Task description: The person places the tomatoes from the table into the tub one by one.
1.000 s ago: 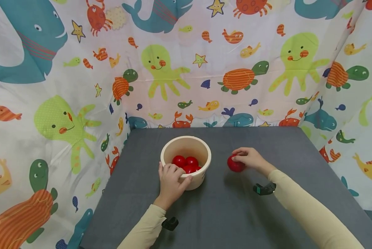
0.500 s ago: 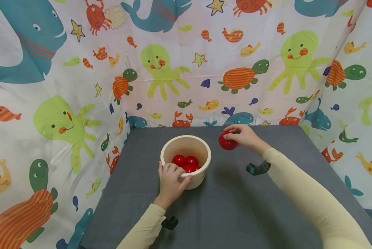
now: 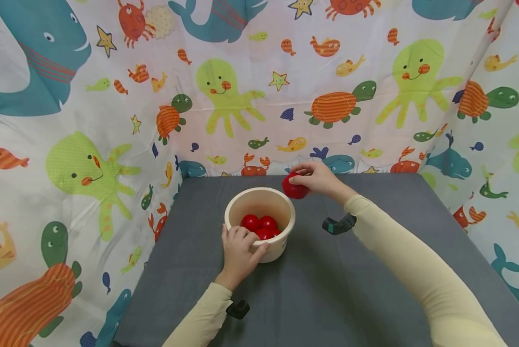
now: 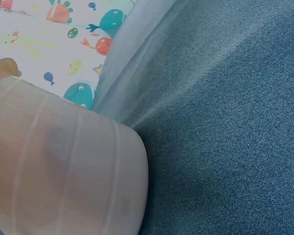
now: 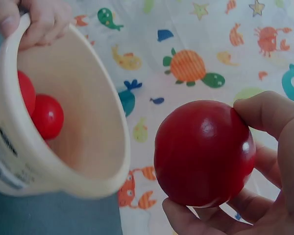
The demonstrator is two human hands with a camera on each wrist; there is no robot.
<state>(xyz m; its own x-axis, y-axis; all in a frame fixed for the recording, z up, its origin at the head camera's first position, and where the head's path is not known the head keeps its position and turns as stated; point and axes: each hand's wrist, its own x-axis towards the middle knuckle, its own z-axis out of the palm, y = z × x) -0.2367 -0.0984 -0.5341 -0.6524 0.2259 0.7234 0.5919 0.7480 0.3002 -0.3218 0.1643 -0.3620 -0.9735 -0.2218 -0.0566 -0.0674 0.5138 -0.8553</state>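
Observation:
A cream bucket (image 3: 276, 250) stands upright on the dark grey table. Several shiny red balls (image 3: 268, 222) lie in its bottom. My left hand (image 3: 238, 250) grips its near-left rim, fingers over the edge and thumb on the outside; the left wrist view shows mostly the bucket's side wall (image 4: 73, 161). My right hand (image 3: 322, 179) holds another red ball (image 5: 203, 154) in the air, beyond and to the right of the bucket's far-right rim. Thumb and fingers pinch it from its sides. It is smooth and slightly uneven in outline, so it may be a fruit shape.
The grey cloth-covered table (image 3: 190, 289) reaches back to a patterned sea-animal curtain (image 3: 281, 111), which hangs behind it and along both sides. A black band (image 3: 339, 224) with a small device sits on the right wrist, another band (image 3: 238, 310) on the left.
My right hand has carried the red ball leftward and farther back, from right of the bucket to near its far-right rim. The left hand and bucket have stayed in place.

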